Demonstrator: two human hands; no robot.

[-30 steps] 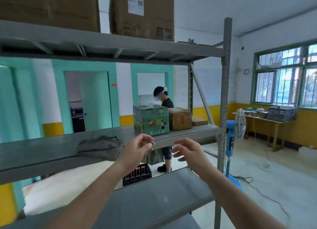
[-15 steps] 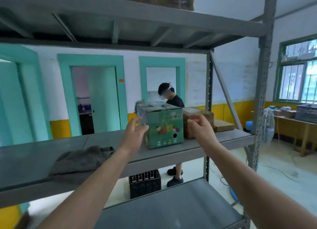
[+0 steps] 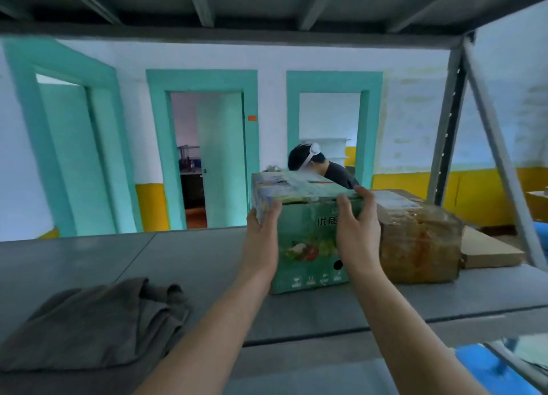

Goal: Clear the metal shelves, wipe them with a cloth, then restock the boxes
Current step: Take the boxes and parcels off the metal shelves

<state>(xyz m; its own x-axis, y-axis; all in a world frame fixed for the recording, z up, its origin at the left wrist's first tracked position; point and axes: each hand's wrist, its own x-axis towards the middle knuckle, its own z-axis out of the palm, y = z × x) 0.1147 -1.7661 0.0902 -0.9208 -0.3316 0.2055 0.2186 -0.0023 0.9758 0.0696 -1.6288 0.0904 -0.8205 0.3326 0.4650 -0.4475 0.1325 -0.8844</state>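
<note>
A green printed cardboard box (image 3: 305, 240) stands on the grey metal shelf (image 3: 184, 261). My left hand (image 3: 262, 234) grips its left front corner, fingers curled onto the side. My right hand (image 3: 357, 225) holds the upper right part, with the fingers over the top edge. Touching the green box on its right is a brown taped box (image 3: 421, 240). A flat brown carton (image 3: 489, 251) lies further right. A crumpled grey cloth (image 3: 98, 320) lies on the shelf at the left front.
The underside of the shelf above (image 3: 267, 6) runs close overhead. A grey upright with a diagonal brace (image 3: 498, 145) stands at the right. Behind the shelf a person (image 3: 323, 166) bends down. A lower shelf (image 3: 296, 377) shows below.
I have moved closer to the shelf. Both hands reached forward from the air and took hold of the green box, left at its corner and right at its top edge.
</note>
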